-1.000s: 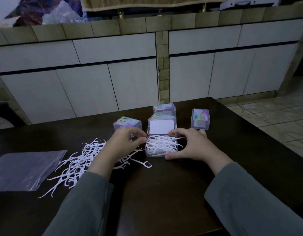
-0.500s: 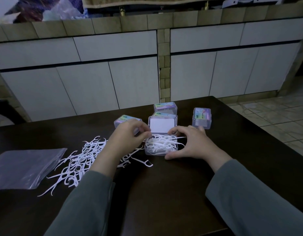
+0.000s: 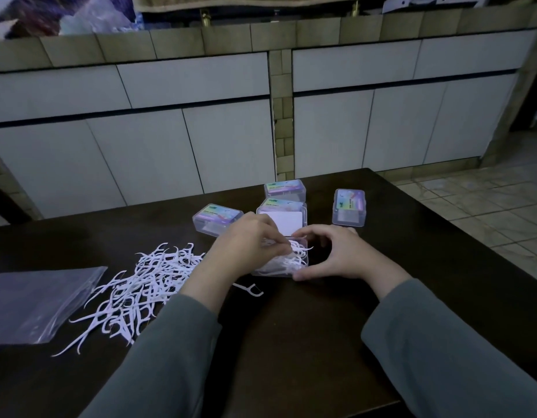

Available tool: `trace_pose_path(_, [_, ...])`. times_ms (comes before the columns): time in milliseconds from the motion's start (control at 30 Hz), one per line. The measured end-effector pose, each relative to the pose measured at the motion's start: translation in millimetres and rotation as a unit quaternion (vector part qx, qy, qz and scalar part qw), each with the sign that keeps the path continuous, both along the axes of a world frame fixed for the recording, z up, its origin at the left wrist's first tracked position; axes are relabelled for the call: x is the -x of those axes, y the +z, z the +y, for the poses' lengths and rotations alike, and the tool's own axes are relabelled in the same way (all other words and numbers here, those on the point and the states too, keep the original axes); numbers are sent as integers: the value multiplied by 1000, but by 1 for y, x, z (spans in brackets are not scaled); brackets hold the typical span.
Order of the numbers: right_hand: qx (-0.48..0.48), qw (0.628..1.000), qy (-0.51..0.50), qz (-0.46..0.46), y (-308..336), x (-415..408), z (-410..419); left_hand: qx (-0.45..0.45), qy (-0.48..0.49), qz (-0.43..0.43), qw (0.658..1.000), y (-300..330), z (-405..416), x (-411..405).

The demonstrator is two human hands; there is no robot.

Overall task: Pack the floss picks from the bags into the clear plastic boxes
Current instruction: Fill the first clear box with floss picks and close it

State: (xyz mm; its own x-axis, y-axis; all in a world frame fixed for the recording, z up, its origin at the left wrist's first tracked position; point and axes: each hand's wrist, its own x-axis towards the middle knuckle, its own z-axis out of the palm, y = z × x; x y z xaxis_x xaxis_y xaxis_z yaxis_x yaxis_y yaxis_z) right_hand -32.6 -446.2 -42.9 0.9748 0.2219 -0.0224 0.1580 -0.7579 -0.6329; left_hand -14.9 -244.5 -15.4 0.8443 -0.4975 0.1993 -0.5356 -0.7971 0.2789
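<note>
— Both hands are working at the open box [image 3: 286, 260] in the middle of the table [image 3: 291, 342]. What is each one doing?

— The left hand [image 3: 246, 245] is reaching over the box with its fingers curled down, pinching a small bunch of floss picks [image 3: 295, 251] into it. The right hand [image 3: 339, 251] is cupping the box's right side, thumb at the near corner and fingers curved round the far one, probably to stop the light box sliding while the picks are being pressed in.

— And the lid?

— It is standing open on the far side, so the mouth is facing up.

— Where are the rest of the picks?

— They are lying in a loose pile [image 3: 134, 294] to the left, within easy reach, with one stray pick [image 3: 250, 289] near the box. The bag [image 3: 35, 303] is lying flat at the far left, looking emptied.

— Any labels?

— Three closed boxes [image 3: 284, 188] are sitting beyond, each carrying a colourful label, but the print is too small and blurred to read.
</note>
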Motion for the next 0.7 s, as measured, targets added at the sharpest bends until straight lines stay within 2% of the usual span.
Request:
trace_pose_path(200, [11, 1000, -9, 0, 0, 3, 0, 112, -13, 22, 993, 7, 23, -2])
trace_pose_path(300, [13, 1000, -8, -1, 0, 3, 0, 88, -24, 48, 995, 3, 21, 1])
trace_pose_path(467, [26, 1000, -6, -11, 2, 5, 0, 53, -17, 24, 998, -4, 13, -2])
trace_pose_path(600, [30, 999, -7, -14, 1, 5, 0, 97, -2, 14, 995, -1, 29, -3])
trace_pose_path(700, [27, 999, -16, -11, 1, 5, 2, 123, 44, 34, 991, 3, 47, -3])
